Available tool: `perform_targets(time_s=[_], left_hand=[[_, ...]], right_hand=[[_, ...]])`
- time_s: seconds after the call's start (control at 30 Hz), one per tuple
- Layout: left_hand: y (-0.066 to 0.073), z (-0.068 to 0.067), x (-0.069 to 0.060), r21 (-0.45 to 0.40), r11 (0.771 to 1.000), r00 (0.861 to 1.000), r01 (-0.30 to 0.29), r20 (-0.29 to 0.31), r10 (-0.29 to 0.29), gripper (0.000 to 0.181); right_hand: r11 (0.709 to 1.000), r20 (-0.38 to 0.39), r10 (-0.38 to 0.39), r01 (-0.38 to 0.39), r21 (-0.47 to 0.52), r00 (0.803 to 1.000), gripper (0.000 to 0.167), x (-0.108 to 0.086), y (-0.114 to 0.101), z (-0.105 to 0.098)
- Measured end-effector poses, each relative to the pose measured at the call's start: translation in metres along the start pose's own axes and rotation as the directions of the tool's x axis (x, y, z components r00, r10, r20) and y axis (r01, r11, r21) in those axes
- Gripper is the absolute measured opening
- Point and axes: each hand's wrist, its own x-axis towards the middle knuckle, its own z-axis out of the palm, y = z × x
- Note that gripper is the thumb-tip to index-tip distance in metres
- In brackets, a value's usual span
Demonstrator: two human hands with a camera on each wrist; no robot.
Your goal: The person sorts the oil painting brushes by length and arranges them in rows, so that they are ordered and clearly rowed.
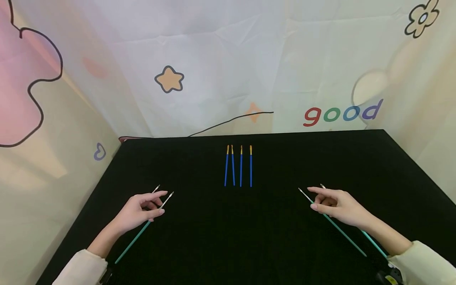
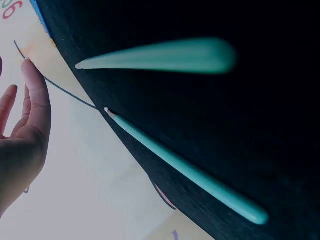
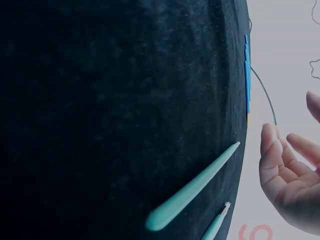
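In the head view my left hand (image 1: 137, 211) hovers over two teal-handled brushes (image 1: 132, 242) with pale tips, its fingers loosely bent. The left wrist view shows this hand (image 2: 30, 125) apart from both the upper brush (image 2: 165, 57) and the lower brush (image 2: 185, 167). My right hand (image 1: 340, 206) is likewise held over two more teal brushes, one (image 1: 343, 233) under the thumb side and one (image 1: 373, 242) partly hidden by the forearm. Nothing is between the fingers of the right hand (image 3: 292, 185) in the right wrist view.
Several blue brushes (image 1: 241, 168) with yellow-orange ends lie in a row, tips away from me, at the back middle of the black table (image 1: 228, 237). A printed pale curtain (image 1: 221, 71) stands behind the table and along its sides.
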Motion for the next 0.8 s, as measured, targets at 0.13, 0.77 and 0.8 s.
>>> perform_targets(time_s=[0.13,0.77,0.8], left_hand=[[-0.004,-0.003,-0.004,0.035,0.999,1.000,0.019,-0.020,-0.018,0.051],[-0.021,-0.009,-0.013,0.094,0.995,0.993,0.030,0.115,-0.041,0.060],[-0.022,-0.009,-0.014,0.093,0.995,0.989,0.044,0.135,-0.057,0.061]], right_hand=[[1.000,0.000,0.011,-0.011,0.014,1.000,0.050,-0.002,0.001,-0.001],[0.999,0.039,0.035,-0.036,0.038,0.999,0.056,-0.011,0.011,0.004],[0.999,0.040,0.029,-0.030,0.037,0.999,0.056,-0.011,0.012,0.004]])
